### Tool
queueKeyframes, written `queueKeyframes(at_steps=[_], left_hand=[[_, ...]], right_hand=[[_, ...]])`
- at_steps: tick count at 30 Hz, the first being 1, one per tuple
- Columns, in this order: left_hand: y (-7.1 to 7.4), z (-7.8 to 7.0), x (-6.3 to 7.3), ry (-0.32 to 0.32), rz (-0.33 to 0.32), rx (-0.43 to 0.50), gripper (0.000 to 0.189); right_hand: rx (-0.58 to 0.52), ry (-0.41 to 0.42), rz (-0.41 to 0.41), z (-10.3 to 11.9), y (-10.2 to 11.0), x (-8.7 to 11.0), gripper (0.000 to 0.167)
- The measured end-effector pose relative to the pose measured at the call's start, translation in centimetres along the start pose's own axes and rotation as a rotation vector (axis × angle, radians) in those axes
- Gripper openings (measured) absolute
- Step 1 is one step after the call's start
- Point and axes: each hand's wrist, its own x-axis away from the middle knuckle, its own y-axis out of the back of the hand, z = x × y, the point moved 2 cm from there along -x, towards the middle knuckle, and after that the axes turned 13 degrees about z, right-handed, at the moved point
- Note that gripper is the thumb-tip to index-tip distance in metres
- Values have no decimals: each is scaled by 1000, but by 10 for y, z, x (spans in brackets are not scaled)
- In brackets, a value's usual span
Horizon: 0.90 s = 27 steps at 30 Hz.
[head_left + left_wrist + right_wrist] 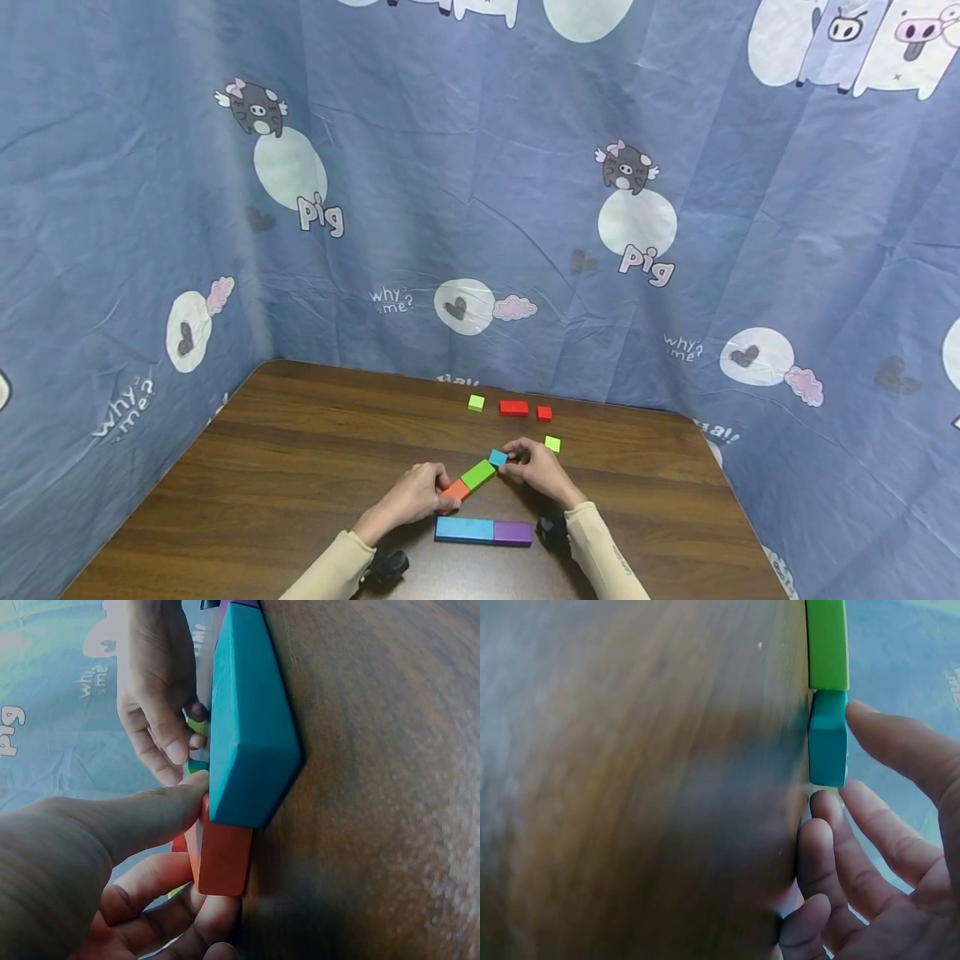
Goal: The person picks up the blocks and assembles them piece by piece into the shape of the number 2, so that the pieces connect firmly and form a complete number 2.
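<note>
My left hand (411,495) grips an orange block (457,490) between thumb and fingers, at the near end of a slanted row on the table. A green block (478,475) continues that row up and to the right. At the row's far end sits a small blue block (498,457), pinched by thumb and fingertips of my right hand (542,472). In the right wrist view this blue block (829,750) meets the end of the green one (829,645). Closer to me, a long blue block (464,529) lies end to end with a purple block (513,533).
Toward the table's back are a small light-green block (476,403), a red bar (513,408) and a small red block (544,413). Another yellow-green block (552,444) lies just beyond my right hand. A blue patterned cloth (465,208) hangs behind the wooden table (300,450).
</note>
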Motion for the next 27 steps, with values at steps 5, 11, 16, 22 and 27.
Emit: queueKeyframes(at_steps=[5, 11, 16, 22, 27], left_hand=[[0, -1, 0, 20, 22, 7, 28], [-1, -1, 0, 18, 26, 13, 28], [1, -1, 0, 19, 26, 18, 28], [2, -2, 1, 19, 26, 23, 28], [1, -1, 1, 24, 21, 18, 28]], right_hand=[[-51, 1, -9, -2, 2, 3, 34], [-78, 14, -38, -4, 6, 6, 34], [-77, 10, -57, -3, 13, 9, 34], [-98, -6, -91, -5, 23, 13, 36], [-133, -26, -145, -1, 31, 19, 36]])
